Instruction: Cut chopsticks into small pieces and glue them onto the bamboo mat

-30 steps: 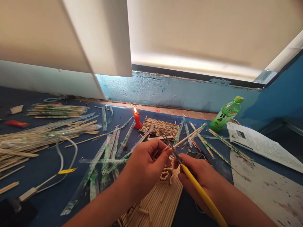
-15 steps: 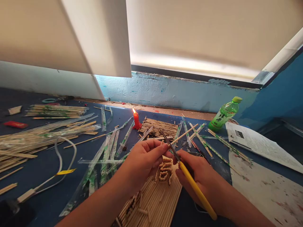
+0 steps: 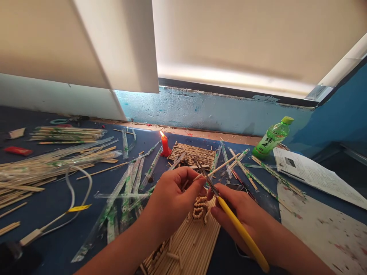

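Note:
My left hand [image 3: 179, 196] is closed, thumb and fingers pinching the near end of a thin wooden stick [image 3: 223, 165] that points away to the right. My right hand [image 3: 241, 214] is wrapped around what look like long-nose pliers [image 3: 239, 233] with yellow handles. Their slim metal jaws lie across the stick beside my left fingertips; whether they grip it cannot be made out. Below both hands rests a panel of sticks laid side by side [image 3: 197, 244], with short stick pieces [image 3: 200, 209] built up on it. My left arm covers part of the panel.
A lit red candle [image 3: 164, 146] stands behind my left hand, near a smaller stick mat [image 3: 193, 152]. Torn wrappers [image 3: 130, 183] and bundled sticks [image 3: 69, 134] lie leftward, with a white cable [image 3: 91, 183]. Rightward are a green bottle [image 3: 272, 138] and printed paper [image 3: 318, 173].
The pliers and my right hand have shifted slightly down and right. My left fingers have rolled a little on the stick's near end, and the stick is slightly lower.

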Demonstrator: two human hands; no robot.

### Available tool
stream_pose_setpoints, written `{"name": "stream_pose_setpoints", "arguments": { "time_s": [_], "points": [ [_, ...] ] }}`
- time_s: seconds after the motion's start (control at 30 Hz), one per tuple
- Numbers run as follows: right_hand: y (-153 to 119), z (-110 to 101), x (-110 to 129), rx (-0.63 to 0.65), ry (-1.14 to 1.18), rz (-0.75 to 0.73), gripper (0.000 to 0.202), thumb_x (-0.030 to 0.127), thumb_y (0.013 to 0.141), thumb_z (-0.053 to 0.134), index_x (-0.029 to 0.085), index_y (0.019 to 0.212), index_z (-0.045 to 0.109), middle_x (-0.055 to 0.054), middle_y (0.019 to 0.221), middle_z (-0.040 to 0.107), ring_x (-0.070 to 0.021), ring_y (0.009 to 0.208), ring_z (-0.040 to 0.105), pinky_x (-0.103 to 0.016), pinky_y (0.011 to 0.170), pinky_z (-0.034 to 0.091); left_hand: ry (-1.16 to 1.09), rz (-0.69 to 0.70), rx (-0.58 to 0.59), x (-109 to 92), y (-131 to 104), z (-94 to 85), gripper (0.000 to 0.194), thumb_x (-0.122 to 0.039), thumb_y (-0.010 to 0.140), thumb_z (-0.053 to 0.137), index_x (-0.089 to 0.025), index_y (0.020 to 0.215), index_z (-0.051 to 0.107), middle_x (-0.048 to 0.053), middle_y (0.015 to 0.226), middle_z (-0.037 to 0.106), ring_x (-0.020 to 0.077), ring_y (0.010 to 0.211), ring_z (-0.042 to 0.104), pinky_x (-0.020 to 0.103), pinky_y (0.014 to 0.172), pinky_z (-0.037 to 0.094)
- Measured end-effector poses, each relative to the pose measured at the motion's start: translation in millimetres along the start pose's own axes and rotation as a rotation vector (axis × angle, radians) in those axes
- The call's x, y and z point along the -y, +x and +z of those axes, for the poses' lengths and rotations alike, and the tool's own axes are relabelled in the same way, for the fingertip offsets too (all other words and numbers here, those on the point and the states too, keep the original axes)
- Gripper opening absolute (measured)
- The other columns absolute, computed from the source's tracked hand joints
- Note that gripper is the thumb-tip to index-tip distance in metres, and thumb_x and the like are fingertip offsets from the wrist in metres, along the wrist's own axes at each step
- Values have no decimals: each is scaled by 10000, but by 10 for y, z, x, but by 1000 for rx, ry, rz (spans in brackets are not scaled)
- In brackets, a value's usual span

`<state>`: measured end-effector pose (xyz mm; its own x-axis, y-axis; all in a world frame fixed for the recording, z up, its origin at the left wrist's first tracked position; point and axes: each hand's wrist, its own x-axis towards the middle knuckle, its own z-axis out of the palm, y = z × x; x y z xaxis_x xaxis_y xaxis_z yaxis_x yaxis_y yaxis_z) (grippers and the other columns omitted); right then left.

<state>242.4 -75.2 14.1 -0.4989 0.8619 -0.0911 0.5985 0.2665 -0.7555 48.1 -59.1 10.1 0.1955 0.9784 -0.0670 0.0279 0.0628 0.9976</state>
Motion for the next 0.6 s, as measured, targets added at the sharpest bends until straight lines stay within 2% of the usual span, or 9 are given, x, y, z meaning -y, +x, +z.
{"name": "stream_pose_setpoints", "arguments": {
  "time_s": [0.13,0.27,0.37,0.47,0.53,0.6],
  "points": [
    [-16,35,-28,-10,11,38,147,339,991,531,212,932,576,26,792,632,-125,650,483,-228,575,409,127,40,-22,14,-28,3,236,-398,900,653,-183,801,658,30,730,705,155,660,596,248,591,456],
    [-23,74,-60,-24,27,75,105,276,991,502,218,953,581,34,765,630,-113,618,487,-204,530,383,92,47,-31,30,-17,14,235,-391,888,673,-176,796,651,20,707,683,141,657,581,228,589,456],
    [1,73,-77,-78,-30,29,58,225,952,542,219,895,554,38,774,636,-115,632,505,-216,559,389,-57,1,-38,32,12,19,221,-365,864,713,-163,800,651,22,733,696,104,619,563,189,555,430],
    [26,57,-91,-89,-58,-5,76,191,928,557,223,870,521,46,769,625,-117,634,503,-227,573,391,-296,-162,24,37,49,10,241,-380,866,708,-151,811,653,9,703,675,34,444,375,156,408,271],
    [31,48,-95,-81,-70,-9,76,175,927,550,227,882,517,45,784,628,-123,653,514,-235,592,401,-433,-251,65,47,72,-4,252,-382,869,706,-142,815,657,12,712,669,12,414,273,151,380,188],
    [29,43,-94,-77,-75,-8,73,172,933,544,230,897,517,40,808,634,-128,669,526,-240,599,405,-510,-267,82,62,88,-18,225,-339,851,738,-132,814,660,30,771,684,3,438,290,132,397,202]
  ]
}}
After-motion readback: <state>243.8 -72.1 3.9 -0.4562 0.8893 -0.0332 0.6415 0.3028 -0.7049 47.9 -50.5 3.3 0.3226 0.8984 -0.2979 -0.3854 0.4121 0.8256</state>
